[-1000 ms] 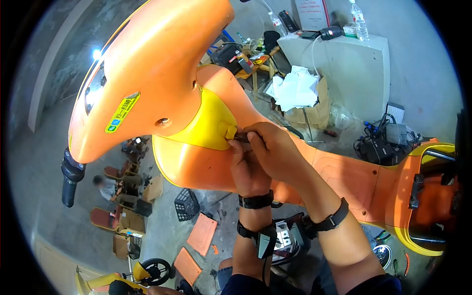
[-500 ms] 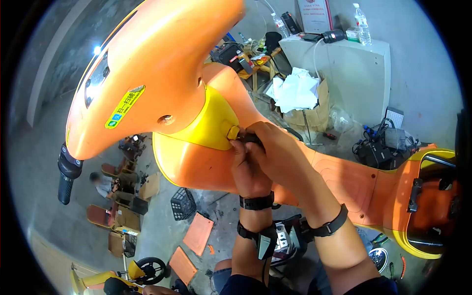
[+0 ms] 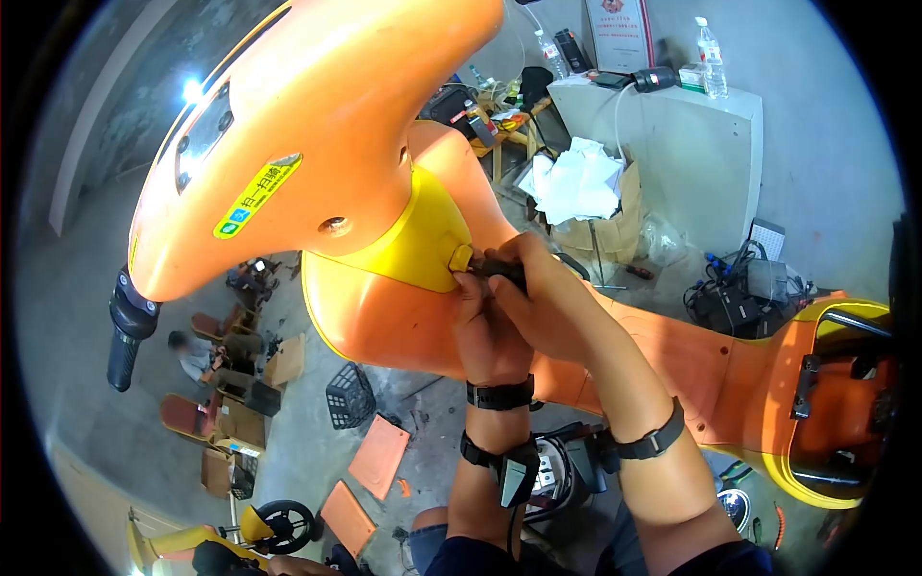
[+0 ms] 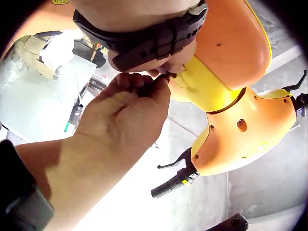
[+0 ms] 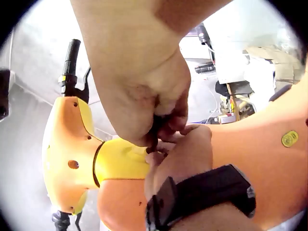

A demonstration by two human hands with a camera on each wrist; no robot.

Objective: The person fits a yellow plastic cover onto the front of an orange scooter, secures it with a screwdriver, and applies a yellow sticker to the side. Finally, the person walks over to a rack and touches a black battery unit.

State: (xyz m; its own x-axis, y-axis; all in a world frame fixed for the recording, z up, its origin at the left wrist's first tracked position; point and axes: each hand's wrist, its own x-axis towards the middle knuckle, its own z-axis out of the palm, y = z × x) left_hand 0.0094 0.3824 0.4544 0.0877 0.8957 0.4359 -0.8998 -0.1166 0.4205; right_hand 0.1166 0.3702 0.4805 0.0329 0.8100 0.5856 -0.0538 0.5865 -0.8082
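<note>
An orange scooter body (image 3: 384, 336) has a yellow panel (image 3: 408, 235) with a small raised yellow piece (image 3: 460, 257). My right hand (image 3: 543, 293) curls round a dark, handle-like object (image 3: 506, 273) just right of that piece. Below it, my left hand (image 3: 490, 336) pinches the object's front end, its fingertips close to the yellow piece. In the left wrist view the right hand (image 4: 126, 108) meets the left hand (image 4: 163, 62) beside the yellow panel (image 4: 207, 89). The right wrist view shows dark material (image 5: 158, 126) between the right fingers; the exact tip is hidden.
A handlebar grip (image 3: 123, 357) sticks out at left. Loose orange panels (image 3: 379, 457) and a black basket (image 3: 351, 396) lie on the floor. A grey cabinet (image 3: 672, 144) and a carton with papers (image 3: 581, 182) stand behind. A person (image 3: 197, 358) sits at far left.
The scooter's front part has shifted slightly right in the head view, and its handlebar grip has moved up. Both hands remain together beside the yellow piece, with the right hand slightly turned.
</note>
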